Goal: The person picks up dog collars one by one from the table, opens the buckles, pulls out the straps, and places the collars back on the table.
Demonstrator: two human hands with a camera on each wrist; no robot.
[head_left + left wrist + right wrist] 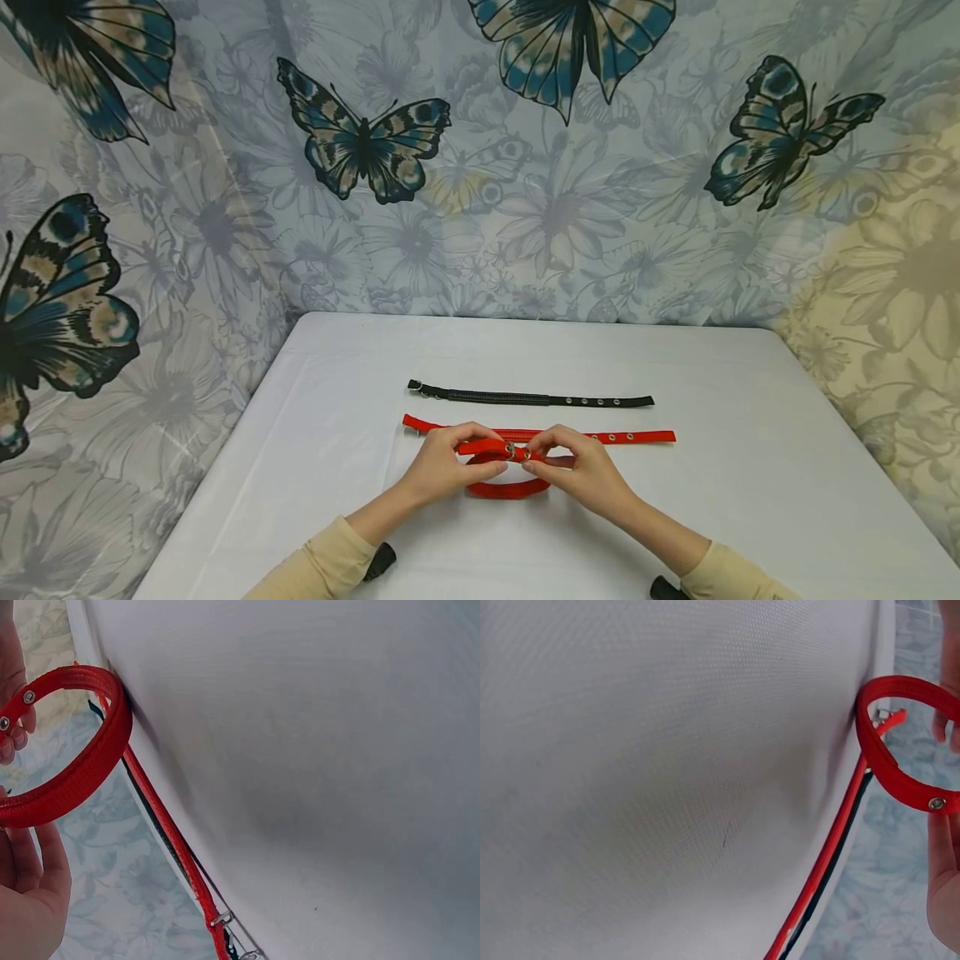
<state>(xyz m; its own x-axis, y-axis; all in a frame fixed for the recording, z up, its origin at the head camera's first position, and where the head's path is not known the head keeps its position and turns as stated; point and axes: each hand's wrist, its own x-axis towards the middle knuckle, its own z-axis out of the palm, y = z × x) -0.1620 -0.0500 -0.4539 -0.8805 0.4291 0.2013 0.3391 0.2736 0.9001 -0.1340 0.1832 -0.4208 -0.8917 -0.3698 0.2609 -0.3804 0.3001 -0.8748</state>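
Both hands hold a red collar (pixel 508 490), bent round into a loop, near the middle of the table. The left hand (pixel 446 462) pinches it on the left, beside the metal buckle. From the right, the right hand (pixel 581 469) pinches the strap end, close to an eyelet. In the left wrist view the loop of the red collar (pixel 112 742) shows two metal eyelets near the far hand. The right wrist view shows the collar (pixel 881 761) curving between the hands, one eyelet visible. Just behind the hands lies a second red collar (pixel 637 437), stretched out flat and partly hidden by them.
Farther back a black collar (pixel 487 397) lies straight, its buckle to the left and eyelets to the right. All of this is on a white-covered table (pixel 337 358). Butterfly-patterned cloth (pixel 562 208) stands behind and at the sides.
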